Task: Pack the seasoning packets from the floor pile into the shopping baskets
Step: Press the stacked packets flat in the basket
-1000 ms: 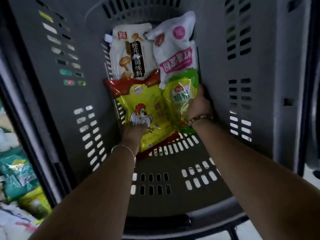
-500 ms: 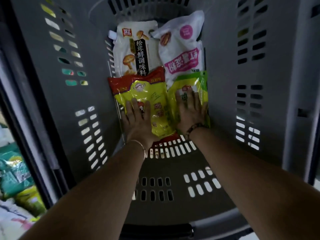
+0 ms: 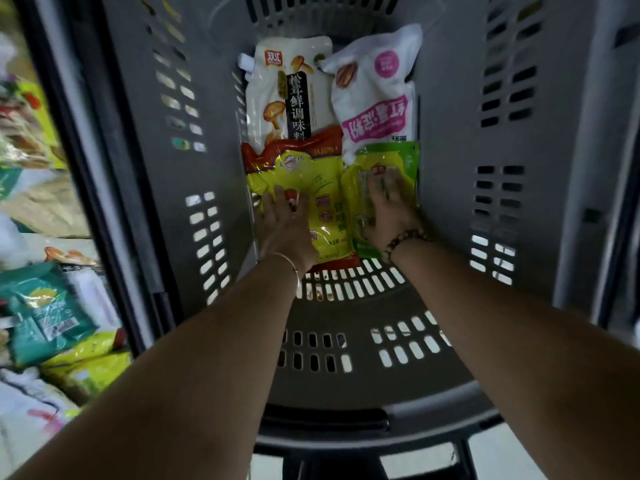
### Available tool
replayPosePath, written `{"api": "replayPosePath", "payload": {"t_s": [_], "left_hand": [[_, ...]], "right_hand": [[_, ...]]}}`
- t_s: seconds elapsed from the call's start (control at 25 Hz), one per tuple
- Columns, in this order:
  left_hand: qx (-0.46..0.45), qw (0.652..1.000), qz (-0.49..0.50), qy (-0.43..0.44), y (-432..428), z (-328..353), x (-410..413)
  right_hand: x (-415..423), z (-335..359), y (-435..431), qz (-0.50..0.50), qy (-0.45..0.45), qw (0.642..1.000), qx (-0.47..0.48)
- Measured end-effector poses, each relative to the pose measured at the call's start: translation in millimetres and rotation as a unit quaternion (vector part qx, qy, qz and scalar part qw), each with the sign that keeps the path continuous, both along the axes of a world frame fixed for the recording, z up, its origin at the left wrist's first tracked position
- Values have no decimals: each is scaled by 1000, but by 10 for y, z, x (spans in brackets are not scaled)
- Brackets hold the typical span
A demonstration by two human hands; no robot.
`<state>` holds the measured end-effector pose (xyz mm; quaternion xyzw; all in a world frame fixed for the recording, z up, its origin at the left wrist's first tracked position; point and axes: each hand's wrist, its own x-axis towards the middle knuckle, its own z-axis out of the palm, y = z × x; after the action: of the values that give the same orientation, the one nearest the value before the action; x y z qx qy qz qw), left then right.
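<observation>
We seem to be in a shop: we see a grey plastic shopping basket [image 3: 450, 209] and a heap of bright seasoning packets [image 3: 52, 317] beside it.

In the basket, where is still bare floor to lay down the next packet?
Bare slotted floor lies between the near rim and the lower edges of the yellow packet and green packet. The far half is crowded: those two, pressed by left hand and right hand, overlap the mushroom packet and pink-lettered packet.

grey basket [image 3: 446, 216] | yellow packet [image 3: 327, 188]; green packet [image 3: 407, 155]; mushroom pouch [image 3: 273, 95]; pink-label pouch [image 3: 374, 98]; all flat inside
</observation>
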<state>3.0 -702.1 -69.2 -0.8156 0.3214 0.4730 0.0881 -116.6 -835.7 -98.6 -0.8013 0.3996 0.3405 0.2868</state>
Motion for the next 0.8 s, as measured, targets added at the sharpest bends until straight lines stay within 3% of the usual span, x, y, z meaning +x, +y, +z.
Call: {"api": "replayPosePath", "payload": {"t_s": [0.24, 0.48, 0.64, 0.8], "left_hand": [[-206, 965, 163, -2, -144, 1205, 103], [-367, 905, 184, -107, 495, 2437, 389], [-347, 895, 240, -142, 1356, 2757, 659], [-259, 900, 316, -150, 2325, 2688, 797]], "right_hand": [[252, 1064, 87, -69, -61, 995, -31], [818, 2330, 440, -25, -273, 956, -102], [1321, 2854, 1126, 79, -334, 932, -115], [1783, 2842, 2037, 151, -291, 944, -40]]}}
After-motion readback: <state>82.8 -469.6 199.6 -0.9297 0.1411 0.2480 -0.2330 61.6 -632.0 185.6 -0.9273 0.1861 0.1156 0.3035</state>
